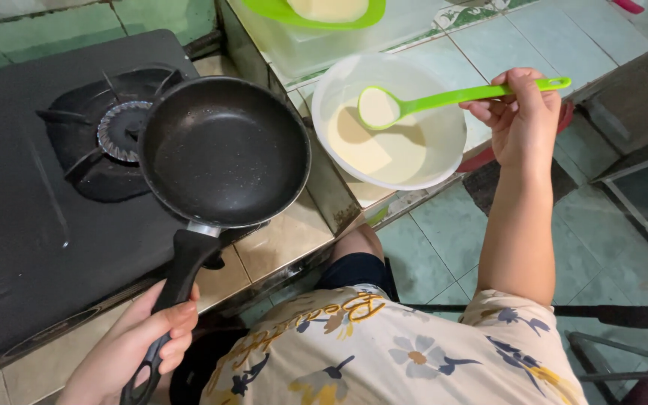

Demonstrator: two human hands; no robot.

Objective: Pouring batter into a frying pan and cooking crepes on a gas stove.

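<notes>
You hold a black pan (223, 150) in one hand and a green ladle (444, 97) of batter in the other.

The pan is empty and sits just off the burner (118, 131); no batter is in it yet. Your left hand (140, 349) has its fingers wrapped tight round the pan's handle. Right of the pan, your right hand (519, 112) pinches the ladle's handle, and its full scoop hangs over the white bowl (324, 90) of pale batter. Behind the bowl stands a clear tub with a green lid (264, 9). You can see no labels.
</notes>
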